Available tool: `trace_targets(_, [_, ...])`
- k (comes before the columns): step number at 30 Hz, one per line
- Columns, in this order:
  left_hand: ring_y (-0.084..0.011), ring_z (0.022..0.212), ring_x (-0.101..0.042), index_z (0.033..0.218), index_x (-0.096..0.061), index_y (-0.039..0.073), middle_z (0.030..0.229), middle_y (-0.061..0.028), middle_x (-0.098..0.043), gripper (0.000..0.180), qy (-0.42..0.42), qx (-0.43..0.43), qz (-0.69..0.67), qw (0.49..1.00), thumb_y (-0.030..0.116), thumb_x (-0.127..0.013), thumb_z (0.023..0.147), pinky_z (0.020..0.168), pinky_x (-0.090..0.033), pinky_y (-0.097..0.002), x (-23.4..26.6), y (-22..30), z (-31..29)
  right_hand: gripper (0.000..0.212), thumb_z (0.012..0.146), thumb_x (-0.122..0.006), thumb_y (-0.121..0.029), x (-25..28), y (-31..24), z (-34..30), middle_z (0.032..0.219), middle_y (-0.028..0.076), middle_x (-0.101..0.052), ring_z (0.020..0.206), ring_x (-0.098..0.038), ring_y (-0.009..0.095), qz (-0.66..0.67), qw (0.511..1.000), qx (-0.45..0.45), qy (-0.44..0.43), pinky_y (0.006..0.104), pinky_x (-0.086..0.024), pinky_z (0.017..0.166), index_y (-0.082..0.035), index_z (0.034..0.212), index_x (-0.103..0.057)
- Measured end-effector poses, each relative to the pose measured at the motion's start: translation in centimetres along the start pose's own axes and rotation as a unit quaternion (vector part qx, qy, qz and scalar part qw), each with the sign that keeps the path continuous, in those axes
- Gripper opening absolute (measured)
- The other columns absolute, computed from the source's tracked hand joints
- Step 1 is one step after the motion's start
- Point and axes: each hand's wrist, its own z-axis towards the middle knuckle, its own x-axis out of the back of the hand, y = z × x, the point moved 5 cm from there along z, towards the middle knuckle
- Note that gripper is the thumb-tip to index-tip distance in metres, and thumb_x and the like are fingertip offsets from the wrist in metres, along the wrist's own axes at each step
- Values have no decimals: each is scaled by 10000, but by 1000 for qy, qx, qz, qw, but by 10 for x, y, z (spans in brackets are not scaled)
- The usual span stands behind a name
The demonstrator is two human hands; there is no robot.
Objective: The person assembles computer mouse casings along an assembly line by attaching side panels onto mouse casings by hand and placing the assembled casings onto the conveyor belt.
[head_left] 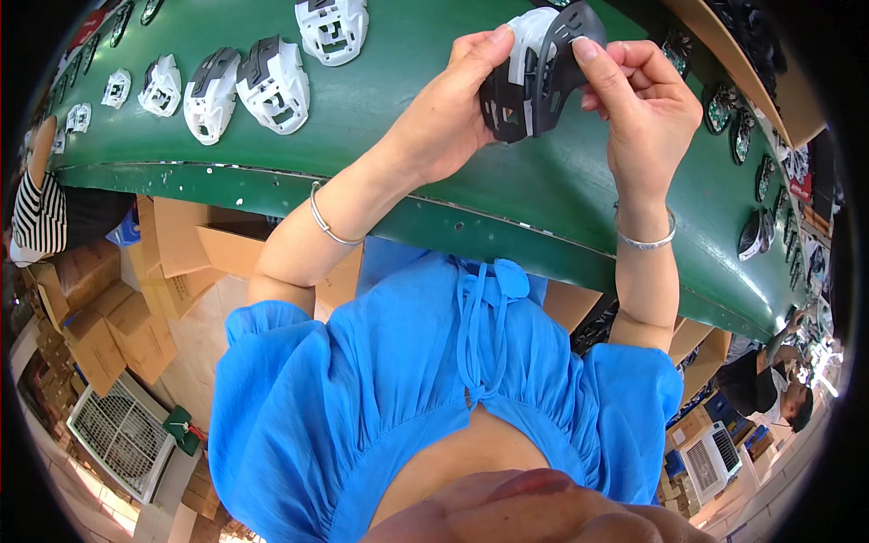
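Both hands up over the green table (380, 109), the shell (502, 100) between them, near the far edge of the view. Shell is two-toned: dark panel on its left side, smooth white across the top, a thin white strip running down the middle. Against its right side lies a curved black piece (568, 68), matte, broad at the top and cut with several slots; whether it is fastened on, cannot tell. Left hand (444, 118) closed on the shell's left side, thumb at the upper edge, fingers mostly hidden behind. Right hand (638, 100) pinches the black piece at its right edge, thumb on the outer face, fingers curled, tips partly out of sight. Shell sits tilted, clear of the tabletop. Left of the left hand, a loose row of white shells (288, 86), several with dark panels and squarish openings. Right of the right hand, dark parts (753, 235) lie along the table, details too small to read.
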Motion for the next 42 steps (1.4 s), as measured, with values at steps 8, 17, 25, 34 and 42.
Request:
trace_targets(8, [-80,959,-561,1271,-261,119,1123,-17,-506,532,-12,-5,14,1000,522,-382,946,806,-491,-313,0,5,-2,142,777,-735,-69,-14,4,-2,625,-4,-584,512,-509,28,-24,999,11,-24,149,-391,460,9,767,-617])
trace_targets(17, [-70,950,-563,1185,-475,111,1022,-12,-582,546,-12,-3,-21,1000,577,-335,938,774,-493,-292,-2,9,-6,157,783,-734,-86,-15,3,-3,616,-11,-570,514,-498,20,-59,997,27,-31,148,-384,452,3,757,-607])
trace_targets(25, [-92,966,-584,1212,-445,115,1059,-26,-588,533,-14,-24,-1,1000,560,-318,948,766,-508,-282,-3,17,-4,159,781,-732,-81,-16,7,3,612,-20,-560,512,-492,16,-2,999,-19,-50,146,-356,444,-13,746,-592])
trace_targets(34, [-103,983,-577,1255,-352,112,1092,-32,-567,559,-22,5,-7,1000,554,-411,918,801,-498,-300,7,14,-5,163,785,-732,-92,-23,11,3,605,-27,-554,505,-480,11,-31,998,-2,-52,142,-353,445,-11,750,-595])
trace_targets(42, [-143,959,-540,1375,-210,102,1122,-70,-498,731,16,-49,123,991,189,-672,815,739,-492,-304,10,18,-13,162,789,-728,-88,-27,6,3,613,-28,-551,518,-477,8,-31,998,40,-40,145,-366,449,-10,748,-591])
